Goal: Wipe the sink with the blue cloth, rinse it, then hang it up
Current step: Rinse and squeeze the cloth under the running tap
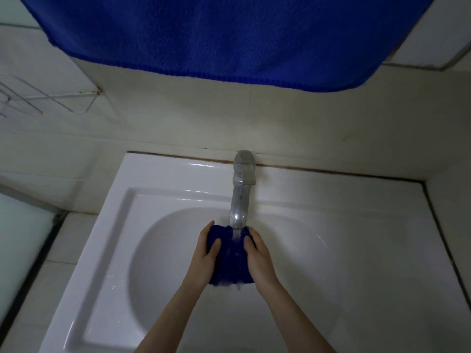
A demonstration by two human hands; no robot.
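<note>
Left hand [205,253], right hand [257,253] gripping blue cloth [229,261], white sink [331,250], tiled wall [178,118]

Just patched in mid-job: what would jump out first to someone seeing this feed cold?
A big blue towel hangs across the top of the view. Below, at centre, the left hand and right hand hold the blue cloth under water running from the chrome tap, over the bowl of the white sink.
</note>
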